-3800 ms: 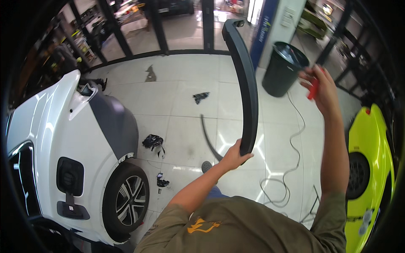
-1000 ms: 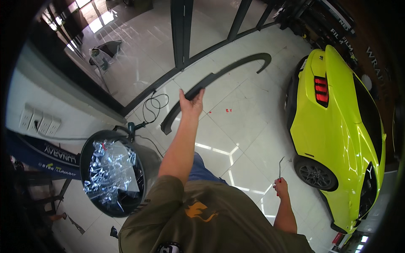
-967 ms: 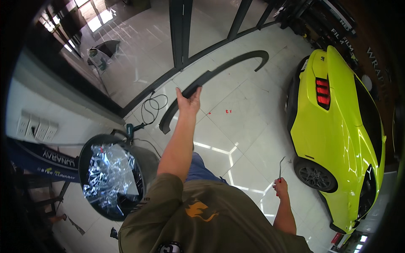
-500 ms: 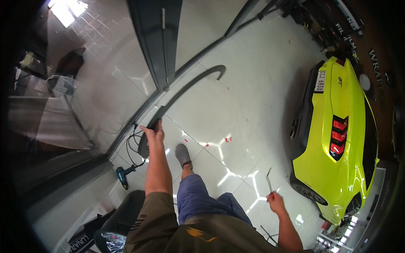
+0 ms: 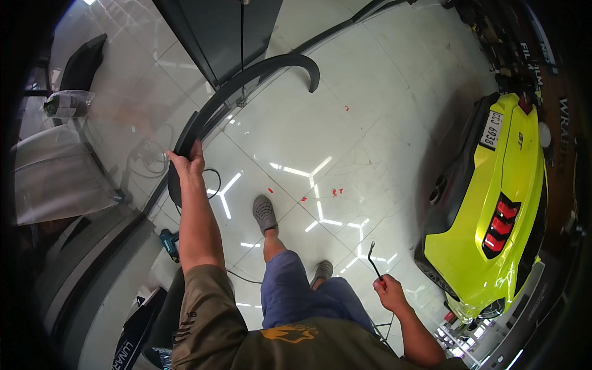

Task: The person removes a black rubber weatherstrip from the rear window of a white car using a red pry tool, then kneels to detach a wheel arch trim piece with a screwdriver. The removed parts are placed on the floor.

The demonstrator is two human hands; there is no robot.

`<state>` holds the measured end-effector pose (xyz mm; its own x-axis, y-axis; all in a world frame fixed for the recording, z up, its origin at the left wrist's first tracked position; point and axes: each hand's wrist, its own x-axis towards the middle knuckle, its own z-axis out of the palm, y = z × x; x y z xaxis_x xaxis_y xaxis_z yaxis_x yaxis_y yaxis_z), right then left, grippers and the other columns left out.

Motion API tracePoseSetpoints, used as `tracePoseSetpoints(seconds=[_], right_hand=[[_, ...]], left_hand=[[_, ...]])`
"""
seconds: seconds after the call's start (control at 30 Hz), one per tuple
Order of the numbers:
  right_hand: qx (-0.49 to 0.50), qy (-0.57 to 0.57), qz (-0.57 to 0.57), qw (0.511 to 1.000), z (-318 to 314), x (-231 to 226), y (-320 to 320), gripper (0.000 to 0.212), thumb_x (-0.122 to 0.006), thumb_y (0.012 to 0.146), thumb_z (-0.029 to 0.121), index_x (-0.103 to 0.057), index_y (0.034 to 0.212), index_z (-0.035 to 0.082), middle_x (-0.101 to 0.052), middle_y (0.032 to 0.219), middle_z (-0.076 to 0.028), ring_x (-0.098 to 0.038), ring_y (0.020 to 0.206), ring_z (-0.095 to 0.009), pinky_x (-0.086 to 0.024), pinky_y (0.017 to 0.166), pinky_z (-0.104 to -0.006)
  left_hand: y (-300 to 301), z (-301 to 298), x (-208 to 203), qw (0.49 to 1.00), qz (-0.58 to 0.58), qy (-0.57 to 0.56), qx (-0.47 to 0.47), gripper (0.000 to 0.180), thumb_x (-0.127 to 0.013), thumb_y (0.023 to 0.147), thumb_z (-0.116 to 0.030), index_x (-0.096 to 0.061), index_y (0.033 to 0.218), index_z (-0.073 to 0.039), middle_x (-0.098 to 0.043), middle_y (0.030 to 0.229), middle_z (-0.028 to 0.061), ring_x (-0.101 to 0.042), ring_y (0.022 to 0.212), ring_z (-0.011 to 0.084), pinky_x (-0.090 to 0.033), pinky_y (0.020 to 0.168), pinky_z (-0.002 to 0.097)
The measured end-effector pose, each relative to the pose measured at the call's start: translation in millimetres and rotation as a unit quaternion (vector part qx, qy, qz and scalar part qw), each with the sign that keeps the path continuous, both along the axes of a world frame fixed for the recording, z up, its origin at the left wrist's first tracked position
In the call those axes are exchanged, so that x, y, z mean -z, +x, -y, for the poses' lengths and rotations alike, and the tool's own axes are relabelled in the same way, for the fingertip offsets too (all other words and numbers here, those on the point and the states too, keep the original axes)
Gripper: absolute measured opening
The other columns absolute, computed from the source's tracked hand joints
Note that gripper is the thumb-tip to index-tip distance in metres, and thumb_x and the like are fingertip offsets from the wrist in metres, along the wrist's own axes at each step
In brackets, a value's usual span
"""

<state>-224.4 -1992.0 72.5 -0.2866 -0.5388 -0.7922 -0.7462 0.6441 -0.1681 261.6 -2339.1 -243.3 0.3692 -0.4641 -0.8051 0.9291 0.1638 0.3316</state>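
My left hand (image 5: pixel 189 161), arm stretched forward to the left, is closed around a long black curved wheel-arch trim (image 5: pixel 237 80). From that grip the trim arcs away and bends round to the right at its far end. Its near end hangs below my hand, partly hidden by my wrist. Off to the right, my right hand (image 5: pixel 392 295) is closed on a thin dark hooked tool (image 5: pixel 372 259). The tool's bent tip points up and away from my fist, and its handle is mostly covered by my fingers.
A yellow-green car (image 5: pixel 468 209) stands at the right, its rear end showing. Beyond the trim is a dark grey door panel (image 5: pixel 225 31) with a floor track. A teal heat gun (image 5: pixel 169 243) with a black cord lies left. Red scraps (image 5: pixel 337 192) dot the tiles.
My left hand has moved left and forward, and the trim has come up closer to view. My right hand has shifted slightly left with the hooked tool. My second shoe has come into view.
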Motion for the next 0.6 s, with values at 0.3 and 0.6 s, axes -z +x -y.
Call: tracePoseSetpoints(seconds=[0.3, 0.6], right_hand=[[-0.028, -0.091, -0.021, 0.995, 40.9, -9.2, -60.3, 0.020, -0.062, 0.086, 0.021, -0.059, 0.086, 0.001, -0.064, 0.073, -0.010, -0.062, 0.067, -0.022, -0.049, 0.064, -0.0336], [-0.220, -0.080, 0.147, 0.961, 124.7, 41.9, -87.9, 0.021, -0.062, 0.085, 0.021, -0.056, 0.086, 0.001, -0.063, 0.071, -0.012, -0.062, 0.065, -0.022, -0.050, 0.063, -0.0362]], left_hand=[[-39.6, -77.1, -20.8, 0.994, 0.017, 0.028, 0.107, 0.095, -0.058, 0.086, -0.054, -0.008, 0.137, 0.008, -0.044, 0.123, 0.0286, -0.055, 0.107, 0.0406, -0.048, 0.095, 0.0505], [-154.0, -294.7, -88.7, 0.643, 0.419, 0.303, 0.565, 0.049, -0.063, 0.079, -0.042, -0.063, 0.106, -0.001, -0.064, 0.107, 0.0223, -0.061, 0.101, 0.0353, -0.049, 0.084, 0.0423]])
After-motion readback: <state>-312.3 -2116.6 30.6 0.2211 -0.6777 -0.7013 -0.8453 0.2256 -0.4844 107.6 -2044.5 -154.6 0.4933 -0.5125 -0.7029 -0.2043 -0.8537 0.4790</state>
